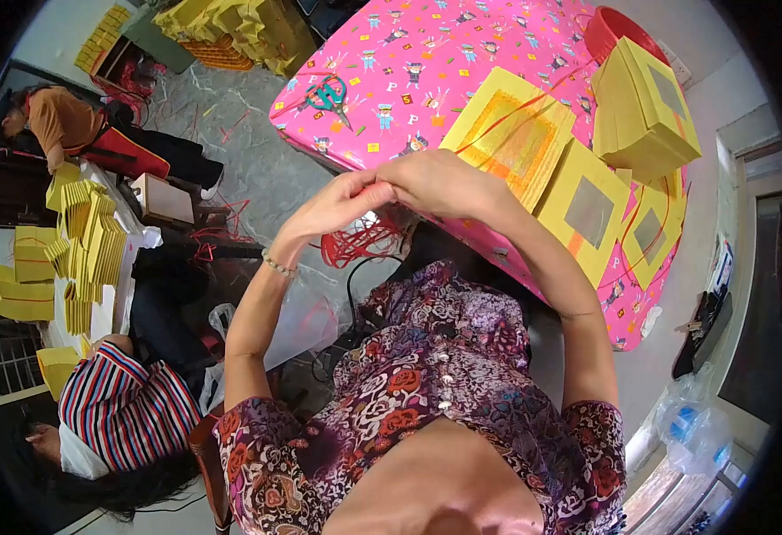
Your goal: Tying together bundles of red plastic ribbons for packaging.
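Observation:
My left hand [346, 203] and my right hand [440, 183] meet at the near edge of the pink patterned table cover [444, 40]. The left fingers and thumb are pinched together against the right hand; what they hold, if anything, is hidden. My right hand is bent over with its back showing, its fingertips out of sight. A bundle of red cords [362, 242] hangs just below the hands. Close to my right hand lies a yellow paper bag [538, 120] with an orange patterned panel and a red cord across it. Beside it sits another yellow bag [578, 201] with a grey window.
Teal-handled scissors [328, 96] lie at the table's far left. A stack of yellow bags [636, 120] stands on the right, before a red tub [621, 34]. Two people [132, 401] [79, 125] sit leftward by a table of folded yellow pieces [92, 241]. A clear plastic bag [306, 325] hangs near my left arm.

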`<state>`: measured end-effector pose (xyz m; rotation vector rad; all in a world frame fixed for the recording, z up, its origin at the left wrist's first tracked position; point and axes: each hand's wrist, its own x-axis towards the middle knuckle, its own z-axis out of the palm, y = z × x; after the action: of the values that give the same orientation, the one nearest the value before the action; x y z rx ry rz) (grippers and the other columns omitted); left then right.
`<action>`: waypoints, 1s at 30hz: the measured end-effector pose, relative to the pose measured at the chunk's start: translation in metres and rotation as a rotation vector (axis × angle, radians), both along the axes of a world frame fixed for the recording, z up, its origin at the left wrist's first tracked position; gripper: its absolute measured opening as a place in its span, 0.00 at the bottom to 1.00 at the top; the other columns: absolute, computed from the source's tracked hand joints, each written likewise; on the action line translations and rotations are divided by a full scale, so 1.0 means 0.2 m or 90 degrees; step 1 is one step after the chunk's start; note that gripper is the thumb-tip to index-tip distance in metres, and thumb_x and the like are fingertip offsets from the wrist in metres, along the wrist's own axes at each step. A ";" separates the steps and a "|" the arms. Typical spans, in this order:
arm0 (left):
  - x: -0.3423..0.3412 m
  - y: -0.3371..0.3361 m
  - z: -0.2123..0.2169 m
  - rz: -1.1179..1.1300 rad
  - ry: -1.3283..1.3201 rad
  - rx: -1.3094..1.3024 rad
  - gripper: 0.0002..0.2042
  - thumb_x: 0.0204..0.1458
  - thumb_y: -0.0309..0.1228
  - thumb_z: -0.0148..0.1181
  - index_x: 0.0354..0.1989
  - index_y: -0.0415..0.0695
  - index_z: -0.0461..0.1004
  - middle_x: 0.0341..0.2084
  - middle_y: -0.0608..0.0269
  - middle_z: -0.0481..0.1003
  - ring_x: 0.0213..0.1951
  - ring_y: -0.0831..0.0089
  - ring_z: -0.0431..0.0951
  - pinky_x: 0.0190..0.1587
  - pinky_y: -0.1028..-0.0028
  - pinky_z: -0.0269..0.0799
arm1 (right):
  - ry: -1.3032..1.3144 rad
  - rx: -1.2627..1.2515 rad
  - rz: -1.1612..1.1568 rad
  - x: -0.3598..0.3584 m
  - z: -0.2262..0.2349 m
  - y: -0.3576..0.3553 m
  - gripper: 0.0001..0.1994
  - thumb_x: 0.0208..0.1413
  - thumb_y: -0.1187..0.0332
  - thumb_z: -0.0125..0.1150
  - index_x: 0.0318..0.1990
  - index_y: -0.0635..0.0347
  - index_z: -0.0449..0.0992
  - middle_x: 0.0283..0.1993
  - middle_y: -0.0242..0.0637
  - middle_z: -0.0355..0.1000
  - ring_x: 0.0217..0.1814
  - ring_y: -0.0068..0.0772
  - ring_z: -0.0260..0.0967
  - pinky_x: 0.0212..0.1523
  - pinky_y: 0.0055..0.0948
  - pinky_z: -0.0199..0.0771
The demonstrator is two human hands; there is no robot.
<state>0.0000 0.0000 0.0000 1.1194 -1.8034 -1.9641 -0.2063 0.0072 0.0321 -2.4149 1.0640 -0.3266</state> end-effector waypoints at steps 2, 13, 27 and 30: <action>0.02 0.00 -0.02 -0.061 0.104 -0.225 0.16 0.63 0.42 0.45 0.36 0.41 0.73 0.16 0.80 0.56 0.19 0.88 0.52 0.19 0.82 0.47 | 0.022 -0.013 -0.012 -0.01 0.07 -0.01 0.11 0.54 0.61 0.55 0.35 0.60 0.70 0.29 0.47 0.71 0.35 0.52 0.70 0.34 0.45 0.68; 0.06 0.00 0.10 0.155 0.187 -0.133 0.16 0.64 0.39 0.43 0.27 0.43 0.69 0.14 0.80 0.56 0.16 0.89 0.52 0.18 0.83 0.44 | -0.188 -0.318 -0.226 -0.28 0.09 -0.13 0.11 0.55 0.63 0.57 0.35 0.63 0.72 0.28 0.42 0.69 0.31 0.43 0.69 0.33 0.36 0.68; -0.31 0.03 0.01 0.350 0.161 -0.509 0.15 0.61 0.28 0.44 0.56 0.42 0.65 0.19 0.64 0.67 0.23 0.78 0.66 0.26 0.74 0.63 | -0.850 0.147 -0.337 0.18 -0.06 -0.01 0.08 0.56 0.75 0.50 0.38 0.68 0.76 0.35 0.35 0.72 0.42 0.24 0.68 0.45 0.25 0.66; -0.32 0.05 0.02 0.420 0.120 -0.606 0.19 0.55 0.19 0.42 0.55 0.43 0.67 0.30 0.50 0.74 0.34 0.67 0.77 0.38 0.70 0.69 | -0.866 0.143 -0.318 0.24 -0.09 0.00 0.10 0.60 0.70 0.49 0.43 0.64 0.75 0.38 0.36 0.71 0.42 0.26 0.67 0.45 0.27 0.66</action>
<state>-0.0646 0.0102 0.0047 0.9426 -1.6323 -0.6623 -0.1580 0.0078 0.0148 -1.1412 0.8616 -1.5858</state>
